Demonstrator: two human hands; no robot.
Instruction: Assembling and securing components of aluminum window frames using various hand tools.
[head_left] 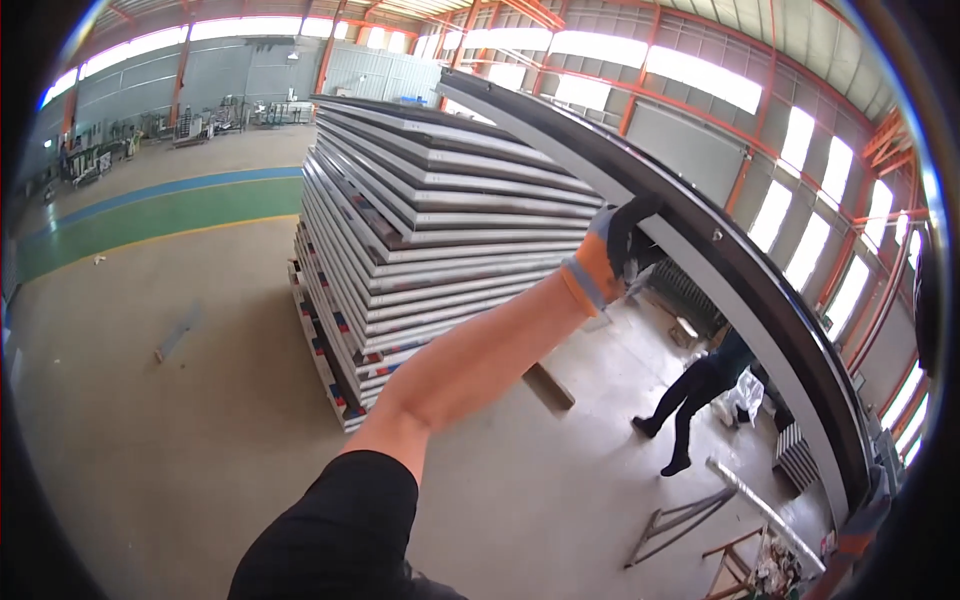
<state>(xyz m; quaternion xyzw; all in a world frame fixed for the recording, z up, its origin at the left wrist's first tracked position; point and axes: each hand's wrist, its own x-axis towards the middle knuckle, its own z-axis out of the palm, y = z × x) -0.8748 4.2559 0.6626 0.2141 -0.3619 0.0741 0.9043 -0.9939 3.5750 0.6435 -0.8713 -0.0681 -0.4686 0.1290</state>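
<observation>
A long metal-edged frame (740, 275), dark with a pale grey edge, is held up in front of me and slants from upper middle to lower right. My left hand (620, 245), in an orange, grey and black glove, grips its lower edge with the arm stretched out. At the frame's lower right end, my right hand (865, 530) in a similar glove is closed on it, its fingers partly hidden near the picture's rim. Just left of the raised frame stands a tall stack of similar grey frames (450, 215), its layers unevenly aligned.
Behind the raised frame another person (700, 390) in dark clothes stands, upper body hidden. A metal stand (680, 525) and a wooden frame (735, 565) are at lower right. A wooden block (550, 387) lies beside the stack. A green floor lane (170, 217) crosses the left.
</observation>
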